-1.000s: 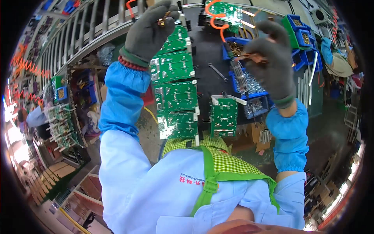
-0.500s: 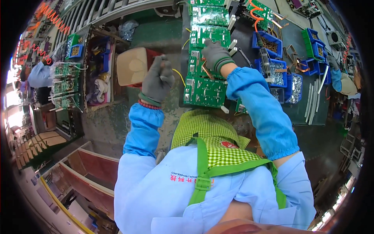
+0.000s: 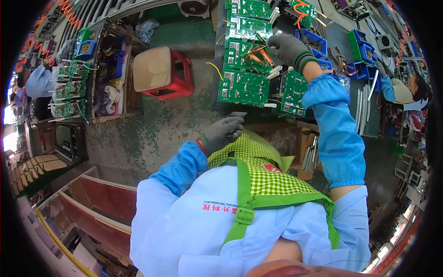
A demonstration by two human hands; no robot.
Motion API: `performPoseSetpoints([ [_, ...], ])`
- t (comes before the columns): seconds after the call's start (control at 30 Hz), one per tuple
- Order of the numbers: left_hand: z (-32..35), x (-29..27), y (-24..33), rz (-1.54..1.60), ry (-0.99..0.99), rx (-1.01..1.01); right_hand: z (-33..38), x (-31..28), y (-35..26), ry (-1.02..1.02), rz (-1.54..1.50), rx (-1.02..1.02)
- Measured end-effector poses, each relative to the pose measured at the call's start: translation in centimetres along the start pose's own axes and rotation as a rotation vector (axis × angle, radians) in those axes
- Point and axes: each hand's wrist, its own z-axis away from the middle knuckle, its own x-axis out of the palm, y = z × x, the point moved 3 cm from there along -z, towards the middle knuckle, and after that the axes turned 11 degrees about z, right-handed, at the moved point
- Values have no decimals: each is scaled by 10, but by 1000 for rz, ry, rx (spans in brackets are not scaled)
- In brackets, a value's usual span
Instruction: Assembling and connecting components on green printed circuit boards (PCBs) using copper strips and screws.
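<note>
My right hand point(image 3: 291, 49), in a grey glove, is over the right edge of a column of green circuit boards, its fingers loosely bent and apart. Beside its fingertips, several copper strips point(image 3: 258, 54) lie crosswise on one green circuit board point(image 3: 234, 56). The nearest green board point(image 3: 243, 87) lies flat at the bench's front edge. Close to my apron point(image 3: 251, 150), my gloved left hand point(image 3: 223, 134) is closed, fingers curled. A small grey flat piece point(image 3: 238, 114) shows at its fingertips; its kind is unclear.
A red stool point(image 3: 177, 76) with a worn beige seat stands left of the bench. Another green board point(image 3: 293, 94) lies to the right. Blue bins point(image 3: 316, 45) of small hardware and pale strips point(image 3: 364, 111) are farther right. A co-worker's sleeve point(image 3: 388, 87) shows at far right.
My right hand has moved right, off the boards, uncovering the copper strips. My left hand has come down and right toward my apron. The whole view has shifted somewhat.
</note>
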Motion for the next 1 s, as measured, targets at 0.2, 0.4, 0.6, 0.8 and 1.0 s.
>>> performPoseSetpoints([
  [0.2,-14,43,-27,439,114,-313,-5,44,-49,-67,282,120],
  [0.4,-40,67,-61,508,120,-343,-25,79,-52,37,315,220],
  [0.6,-83,52,-73,487,67,-244,43,23,-42,515,-222,-146],
  [0.8,-111,79,-104,723,114,-437,177,-4,25,450,-687,162],
  [1.0,-144,76,-123,919,152,-403,273,81,21,487,-603,464],
])
